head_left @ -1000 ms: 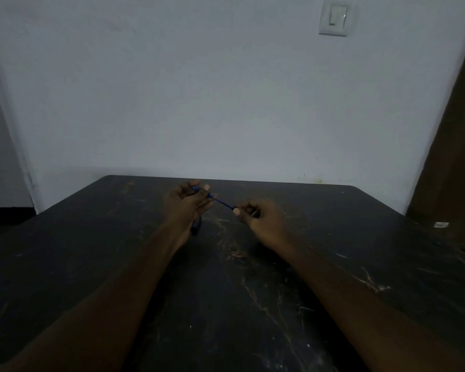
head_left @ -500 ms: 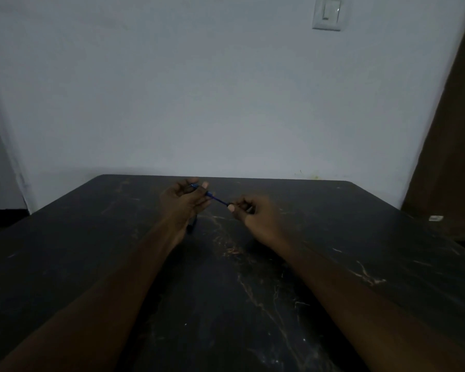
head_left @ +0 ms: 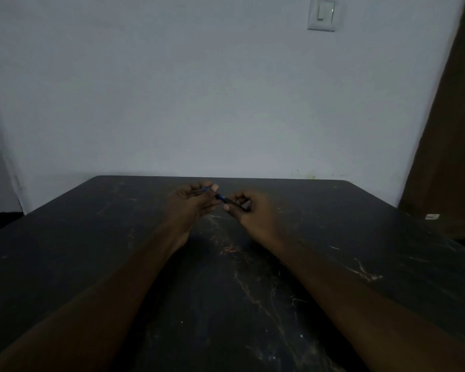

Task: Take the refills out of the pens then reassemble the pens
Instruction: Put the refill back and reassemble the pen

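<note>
While I held my hands up over the far part of the counter, the only pen I could make out ran slantwise between them, clear of the surface. My left hand had its fingers curled round the upper, blue end, with the thumb laid along it. My right hand pinched the lower, darker end between thumb and bent fingers. Only a short blue stretch showed in the gap between the two hands.

The light was poor and the piece was small, so I couldn't say whether that stretch was the barrel or the refill itself, or whether the two halves were joined or parting. I judged I was in the middle of working one pen, either drawing it apart or fitting it together (the grip would serve for both).

As for the whole job, I couldn't count anything as finished. No freed refill or put-together pen showed that I could name, and whether others lay in the gloom I couldn't tell. By my reckoning this pen needed its refill out and its body closed again, and any further pens would need the same.
</note>
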